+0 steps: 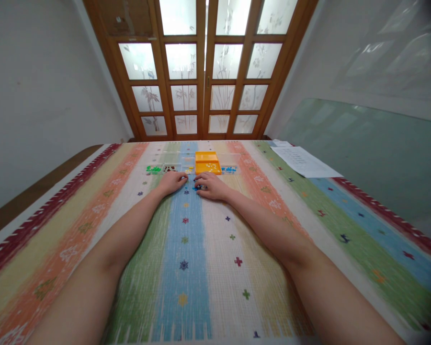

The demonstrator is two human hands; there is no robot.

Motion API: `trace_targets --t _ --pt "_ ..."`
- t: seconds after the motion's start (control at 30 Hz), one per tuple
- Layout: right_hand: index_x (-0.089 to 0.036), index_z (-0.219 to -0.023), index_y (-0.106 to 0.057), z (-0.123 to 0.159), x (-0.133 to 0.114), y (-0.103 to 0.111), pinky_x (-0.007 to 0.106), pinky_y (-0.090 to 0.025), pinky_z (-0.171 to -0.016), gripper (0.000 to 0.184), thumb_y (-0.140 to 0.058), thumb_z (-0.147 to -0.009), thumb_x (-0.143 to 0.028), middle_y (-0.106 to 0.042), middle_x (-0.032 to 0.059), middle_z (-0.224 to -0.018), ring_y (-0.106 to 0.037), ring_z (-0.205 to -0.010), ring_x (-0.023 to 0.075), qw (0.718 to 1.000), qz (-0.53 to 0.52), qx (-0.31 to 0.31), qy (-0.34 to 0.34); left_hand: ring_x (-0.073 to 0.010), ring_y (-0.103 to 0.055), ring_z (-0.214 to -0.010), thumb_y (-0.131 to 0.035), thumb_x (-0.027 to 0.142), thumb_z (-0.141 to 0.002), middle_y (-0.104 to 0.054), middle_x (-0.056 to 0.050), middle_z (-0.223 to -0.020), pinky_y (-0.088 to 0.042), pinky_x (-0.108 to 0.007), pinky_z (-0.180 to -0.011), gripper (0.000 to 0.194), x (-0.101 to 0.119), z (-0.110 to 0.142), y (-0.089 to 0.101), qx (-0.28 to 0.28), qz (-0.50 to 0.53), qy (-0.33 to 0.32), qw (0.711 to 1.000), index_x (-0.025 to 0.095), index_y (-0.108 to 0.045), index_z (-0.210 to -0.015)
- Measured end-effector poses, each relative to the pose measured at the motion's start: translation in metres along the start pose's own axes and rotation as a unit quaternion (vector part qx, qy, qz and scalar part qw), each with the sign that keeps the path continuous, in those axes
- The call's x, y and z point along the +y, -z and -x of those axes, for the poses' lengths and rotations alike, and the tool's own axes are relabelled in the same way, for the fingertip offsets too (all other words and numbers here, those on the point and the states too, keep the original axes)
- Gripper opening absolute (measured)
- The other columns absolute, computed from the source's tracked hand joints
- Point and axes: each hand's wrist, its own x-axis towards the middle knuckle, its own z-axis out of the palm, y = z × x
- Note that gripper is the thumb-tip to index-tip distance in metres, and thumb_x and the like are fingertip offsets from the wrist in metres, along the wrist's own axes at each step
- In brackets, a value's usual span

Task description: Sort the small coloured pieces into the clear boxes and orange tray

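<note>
My left hand rests on the striped tablecloth with its fingers curled together. Anything between its fingertips is too small to make out. Just across from it, my right hand is closed, thumb and fingers drawn in around small blue and dark pieces; their exact kind is too small to tell. Right behind the hands stands an orange box with its lid up and pale pieces inside. Clear trays beside it hold green pieces, dark brown pieces, yellow pieces and blue pieces.
A striped tablecloth with printed snowflakes and crosses covers the table. Printed paper sheets lie at the back right. Wood-framed glass doors stand beyond the far edge, with a pale green panel along the right wall.
</note>
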Motion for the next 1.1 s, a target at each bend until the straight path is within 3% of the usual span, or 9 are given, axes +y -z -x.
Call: trace_targets --t 0.43,0.67,0.83,0.97,1.1 --pt "-0.026 -0.106 -0.078 -0.002 0.001 -0.005 0.045 -0.045 -0.109 0.015 -0.068 -0.096 -0.021 -0.068 0.0078 -0.131 -0.059 -0.122 0.0257 0.999 -0.022 -0.002 0.037 -0.0224 -0.068 -0.087 -0.053 0.041 -0.1 -0.078 -0.006 -0.093 -0.044 -0.03 -0.079 0.034 0.002 0.0 0.0 -0.009 0.002 0.01 1.0 0.026 -0.079 -0.115" --pt "-0.024 -0.102 -0.076 -0.002 0.002 -0.009 0.042 -0.047 -0.105 0.015 -0.065 -0.094 -0.017 -0.071 0.0083 -0.121 -0.061 -0.116 0.0246 0.998 -0.05 0.013 0.025 -0.0225 -0.068 -0.087 -0.053 0.042 -0.1 -0.077 -0.005 -0.091 -0.044 -0.03 -0.079 0.033 0.0 -0.001 -0.001 -0.005 -0.006 0.002 1.0 0.027 -0.079 -0.114" --pt "-0.021 -0.097 -0.072 -0.001 0.013 -0.009 0.036 -0.049 -0.092 0.012 -0.062 -0.092 -0.019 -0.074 0.0067 -0.102 -0.064 -0.099 0.022 0.988 -0.077 0.101 -0.082 -0.0221 -0.068 -0.085 -0.053 0.041 -0.1 -0.077 -0.005 -0.09 -0.044 -0.03 -0.078 0.033 0.002 0.0 0.0 -0.006 -0.007 0.004 1.0 0.027 -0.079 -0.114" --pt "-0.02 -0.092 -0.068 0.003 0.031 -0.003 0.032 -0.048 -0.08 0.01 -0.059 -0.088 -0.022 -0.073 0.0047 -0.092 -0.064 -0.083 0.0196 0.961 -0.105 0.174 -0.19 -0.0229 -0.068 -0.084 -0.053 0.042 -0.1 -0.076 -0.005 -0.088 -0.044 -0.03 -0.075 0.033 0.005 0.001 0.003 -0.008 -0.008 0.006 1.0 0.027 -0.08 -0.113" --pt "-0.02 -0.091 -0.066 0.009 0.054 0.004 0.032 -0.048 -0.078 0.014 -0.056 -0.087 -0.029 -0.071 0.0044 -0.089 -0.062 -0.081 0.0197 0.926 -0.125 0.249 -0.255 -0.0231 -0.068 -0.088 -0.053 0.041 -0.099 -0.077 -0.006 -0.092 -0.045 -0.03 -0.077 0.033 0.007 0.001 0.006 -0.013 -0.009 0.009 1.0 0.027 -0.08 -0.112"
